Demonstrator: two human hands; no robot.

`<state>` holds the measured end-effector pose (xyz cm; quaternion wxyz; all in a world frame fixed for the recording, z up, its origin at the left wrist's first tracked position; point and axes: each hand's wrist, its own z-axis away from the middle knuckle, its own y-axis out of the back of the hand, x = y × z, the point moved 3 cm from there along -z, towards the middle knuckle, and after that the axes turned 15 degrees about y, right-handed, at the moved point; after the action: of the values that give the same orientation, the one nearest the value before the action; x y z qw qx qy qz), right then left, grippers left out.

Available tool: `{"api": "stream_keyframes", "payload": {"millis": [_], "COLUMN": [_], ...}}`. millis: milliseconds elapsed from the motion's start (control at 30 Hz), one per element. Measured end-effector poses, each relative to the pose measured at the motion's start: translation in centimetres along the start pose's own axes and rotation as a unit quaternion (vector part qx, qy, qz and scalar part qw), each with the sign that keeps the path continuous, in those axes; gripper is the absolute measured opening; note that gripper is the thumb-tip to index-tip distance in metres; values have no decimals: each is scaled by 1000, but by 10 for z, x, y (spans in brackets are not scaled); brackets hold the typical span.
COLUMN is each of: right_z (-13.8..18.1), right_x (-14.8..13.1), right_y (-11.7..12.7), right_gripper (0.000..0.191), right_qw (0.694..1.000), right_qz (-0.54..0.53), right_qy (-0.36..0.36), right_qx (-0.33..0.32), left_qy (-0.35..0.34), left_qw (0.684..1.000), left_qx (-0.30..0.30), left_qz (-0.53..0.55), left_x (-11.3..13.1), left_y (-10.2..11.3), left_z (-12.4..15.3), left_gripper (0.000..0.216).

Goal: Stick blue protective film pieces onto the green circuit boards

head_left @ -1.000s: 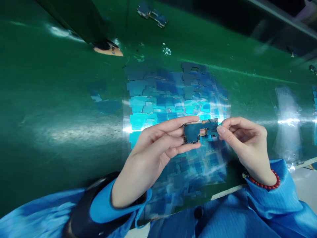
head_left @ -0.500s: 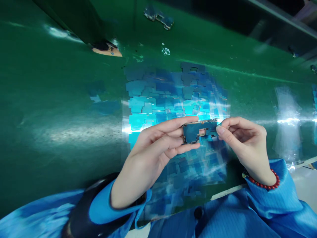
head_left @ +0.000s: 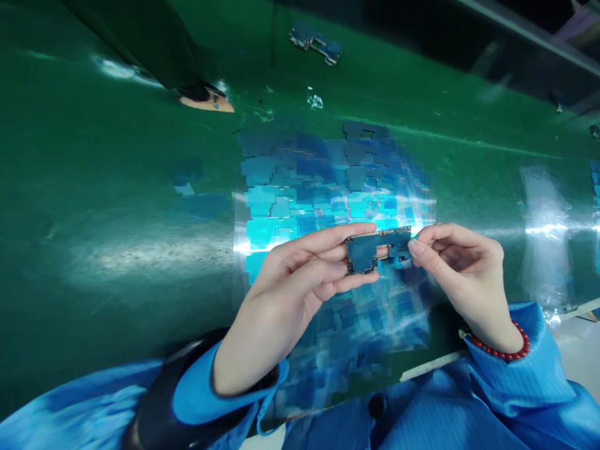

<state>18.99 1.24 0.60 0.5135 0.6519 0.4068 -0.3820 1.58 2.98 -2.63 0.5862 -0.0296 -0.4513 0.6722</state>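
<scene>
My left hand (head_left: 314, 265) is closed around the left end of a small phone circuit board (head_left: 362, 253), its thumb in front and fingers behind and below. The board has a notched cut-out near its middle and tiny parts along its edges, and dark blue film covers its face. At the right end, my right hand (head_left: 450, 259) pinches the edge of the blue film (head_left: 399, 245) between thumb and forefinger. Whether those fingertips also grip the board is hidden. Below both hands lie clear sheets with rows of blue film pieces (head_left: 262, 201).
Another circuit board (head_left: 316, 44) lies at the back of the green table mat (head_left: 117, 156). A dark sleeve with part of a person's hand (head_left: 209, 102) rests at the upper left. A clear plastic sheet (head_left: 546, 231) lies to the right. A dark ledge (head_left: 469, 37) runs along the back.
The blue film at the board's right end now lies flatter against it, where it stood slightly askew before. Both hands keep their grip, and the view has shifted slightly.
</scene>
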Motion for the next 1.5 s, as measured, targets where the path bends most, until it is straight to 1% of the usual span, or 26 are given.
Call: {"api": "stream_keyframes", "payload": {"millis": [200,367,467,600,767,1033,1500], "right_z": [1,2,2,2,1,1,2], "right_x": [2,3,2,1,1,2,6], "right_y": [0,0,0,0,-1,-2,-2], "right_gripper": [10,8,7,8,10,7,7], "right_qw": [1000,1000,1000,1000,1000,1000,999], "right_qz": [0,4,0,-1,-4,-12,-35], "right_qy": [2,2,2,1,-2,-11,-8], "right_qx": [-2,-2,-3,0,0,4,21], "left_qy": [-2,-22,-37,-58,-52,-28,-17], "left_qw": [1000,995,991,987,986,987,989], "left_qx": [9,41,48,51,68,85,85], "left_qz": [-21,-83,-120,-142,-141,-134,-120], "left_x": [-1,-1,-1,0,1,0,1], "left_y": [2,2,0,0,0,0,-1], "left_z": [1,1,0,-1,0,1,3], "left_gripper": [31,26,26,26,22,26,25]}}
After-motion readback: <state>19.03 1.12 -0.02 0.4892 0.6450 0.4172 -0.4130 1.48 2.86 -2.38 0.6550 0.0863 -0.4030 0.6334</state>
